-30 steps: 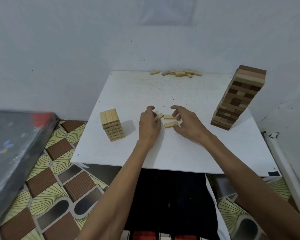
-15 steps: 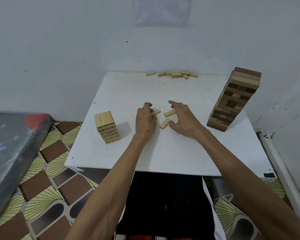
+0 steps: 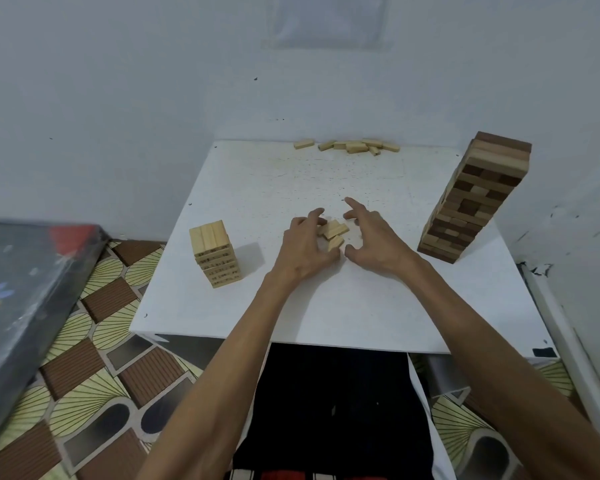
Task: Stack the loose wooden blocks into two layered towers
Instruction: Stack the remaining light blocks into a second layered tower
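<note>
Centre frame, the left hand (image 3: 305, 249) pinches loose wooden blocks (image 3: 334, 232); the right hand (image 3: 374, 241) spreads open. Light and stiff, they are probably best pinched across their long sides.

Speckled white tabletop (image 3: 361, 306) against a pale wall (image 3: 118, 98); patterned brown-and-cream floor (image 3: 101, 341) at left, under a dark flat box (image 3: 14, 289).

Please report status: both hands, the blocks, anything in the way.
Left hand touching loose blocks, grip unclear; right hand open beside them. Short tower left, tall tower right, both standing. More blocks at far edge; nothing blocks the hands.
</note>
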`<state>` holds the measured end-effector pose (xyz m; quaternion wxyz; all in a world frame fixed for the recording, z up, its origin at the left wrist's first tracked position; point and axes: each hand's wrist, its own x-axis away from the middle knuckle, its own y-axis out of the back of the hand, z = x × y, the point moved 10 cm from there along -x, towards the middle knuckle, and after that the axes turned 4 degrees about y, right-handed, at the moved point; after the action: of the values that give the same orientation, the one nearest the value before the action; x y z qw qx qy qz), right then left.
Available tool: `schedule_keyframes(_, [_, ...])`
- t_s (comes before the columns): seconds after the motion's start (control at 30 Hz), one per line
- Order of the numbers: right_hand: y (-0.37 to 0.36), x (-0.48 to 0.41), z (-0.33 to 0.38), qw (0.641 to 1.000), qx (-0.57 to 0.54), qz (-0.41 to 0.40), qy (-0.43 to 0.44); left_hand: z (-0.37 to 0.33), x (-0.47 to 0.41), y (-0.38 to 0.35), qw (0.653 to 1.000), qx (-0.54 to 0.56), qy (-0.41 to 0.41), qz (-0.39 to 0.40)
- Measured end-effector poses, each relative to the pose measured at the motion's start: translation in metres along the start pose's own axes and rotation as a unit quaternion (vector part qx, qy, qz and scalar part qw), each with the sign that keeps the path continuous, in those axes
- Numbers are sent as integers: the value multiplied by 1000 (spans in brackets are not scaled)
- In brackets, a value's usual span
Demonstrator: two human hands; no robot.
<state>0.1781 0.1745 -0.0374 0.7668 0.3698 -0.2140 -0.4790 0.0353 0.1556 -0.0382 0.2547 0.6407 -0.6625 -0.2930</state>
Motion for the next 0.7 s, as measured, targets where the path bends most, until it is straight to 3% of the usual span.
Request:
schedule_keyframes(0.33, [13, -1, -6, 998, 33, -40, -24, -7, 17, 6, 998, -58, 12, 12])
schedule_keyframes(0.47, [8, 3, -9, 999, 34, 7, -29, -2, 21, 8, 999, -39, 31, 9])
schedule_keyframes(0.57, [1, 2, 2, 997, 50, 49, 21, -4, 21, 4, 998, -41, 49, 13])
schedule_keyframes(0.7, [3, -4, 7, 997, 41, 56, 38, -11, 24, -3, 995, -74, 67, -3])
